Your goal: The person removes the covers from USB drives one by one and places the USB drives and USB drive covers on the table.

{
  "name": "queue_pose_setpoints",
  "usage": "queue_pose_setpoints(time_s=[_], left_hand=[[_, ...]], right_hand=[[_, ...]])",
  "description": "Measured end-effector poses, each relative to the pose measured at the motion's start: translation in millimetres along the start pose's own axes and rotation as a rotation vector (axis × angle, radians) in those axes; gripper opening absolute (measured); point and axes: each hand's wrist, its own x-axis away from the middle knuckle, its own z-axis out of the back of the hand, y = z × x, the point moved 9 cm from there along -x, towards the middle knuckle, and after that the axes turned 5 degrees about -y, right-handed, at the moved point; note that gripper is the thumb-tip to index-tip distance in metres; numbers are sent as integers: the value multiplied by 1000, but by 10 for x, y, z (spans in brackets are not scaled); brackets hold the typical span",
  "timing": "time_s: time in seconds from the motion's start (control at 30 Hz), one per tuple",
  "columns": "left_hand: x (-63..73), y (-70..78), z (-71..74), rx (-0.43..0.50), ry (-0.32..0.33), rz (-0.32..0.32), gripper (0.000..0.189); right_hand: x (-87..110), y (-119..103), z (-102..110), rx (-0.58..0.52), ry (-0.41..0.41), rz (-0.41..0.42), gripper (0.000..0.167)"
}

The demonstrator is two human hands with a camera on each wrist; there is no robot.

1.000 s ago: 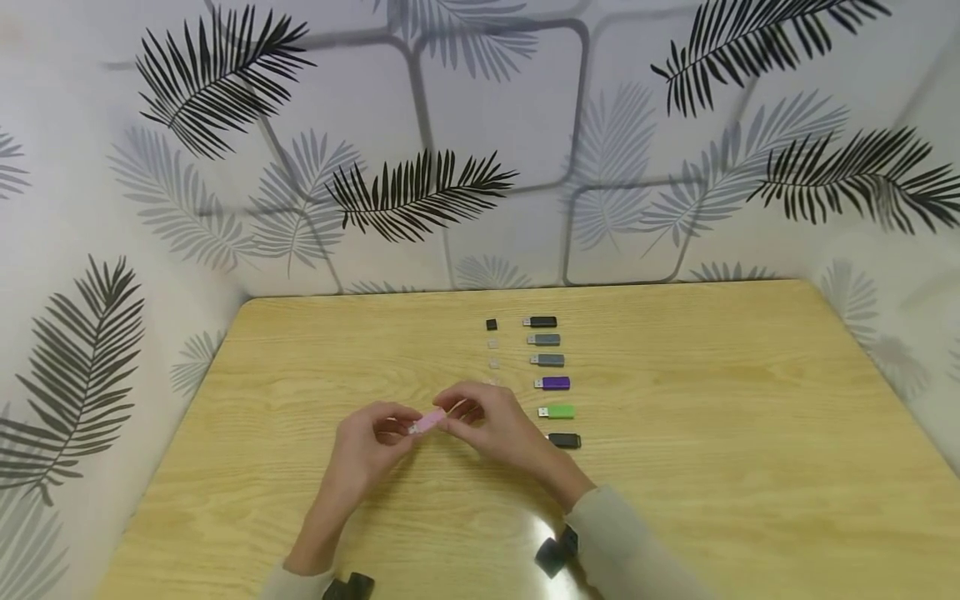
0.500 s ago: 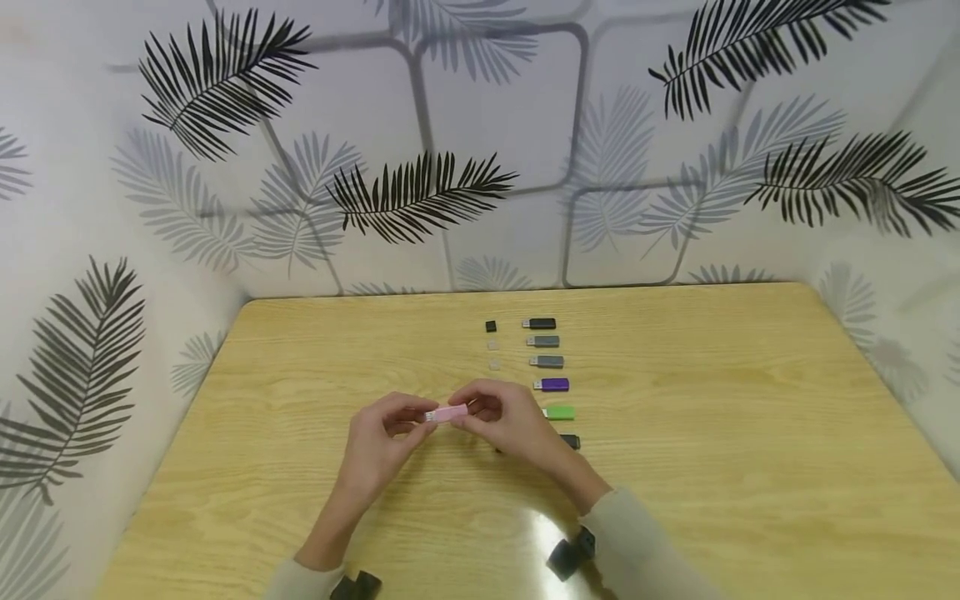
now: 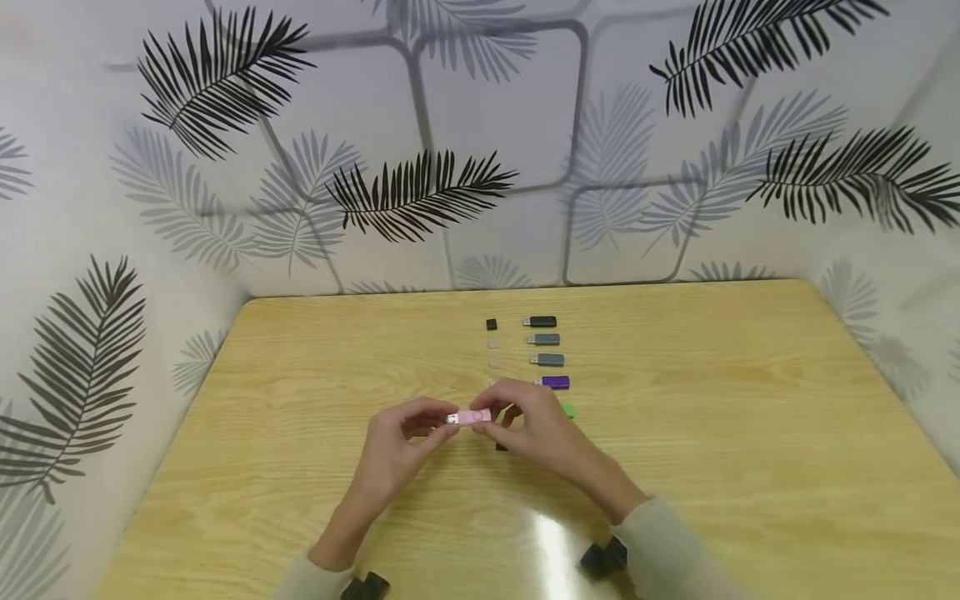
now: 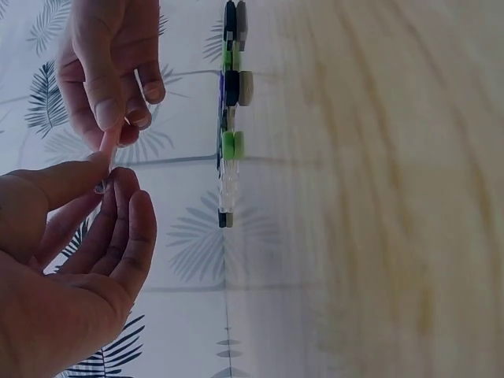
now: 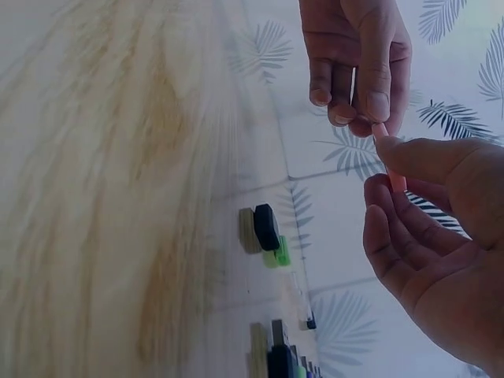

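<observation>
Both hands hold a pink USB stick (image 3: 472, 417) above the table, its metal plug pointing left. My left hand (image 3: 401, 437) pinches the plug end between thumb and fingers. At the other end, my right hand (image 3: 538, 427) pinches the pink body. In the left wrist view the stick (image 4: 110, 143) runs between the thumbs of the two hands. The right wrist view shows its pink end (image 5: 397, 183) under the right thumb. Part of a black cap (image 3: 501, 447) shows below the right hand. That hand covers most of a green USB stick (image 3: 568, 411).
A column of USB sticks lies on the wooden table (image 3: 712, 417): a black one (image 3: 541, 322), a grey one (image 3: 543, 340), another grey one (image 3: 547, 360) and a purple one (image 3: 556, 382). Left of them lie a black cap (image 3: 491, 324) and clear caps (image 3: 492, 343). A leaf-patterned covering (image 3: 495, 125) rises behind.
Both hands have moved right together with the pink USB stick. The stick has turned from slanted to nearly level. The right hand now hides more of the green USB stick.
</observation>
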Motion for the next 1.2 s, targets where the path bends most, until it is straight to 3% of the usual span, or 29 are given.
queue_pose_setpoints(time_s=[0.33,0.67,1.0,1.2], left_hand=[[-3,104,-178,-5,-76,-74,16],[25,190,-374,99,-177,-110,15],[89,217,-531,193,-232,-112,13],[99,245,-572,199,-239,-114,14]], right_hand=[[187,-140,135,108,-5,119,13],[434,-310,259,145,-5,290,17],[634,-344,276,104,-28,354,23],[705,-376,314,117,-11,361,24]])
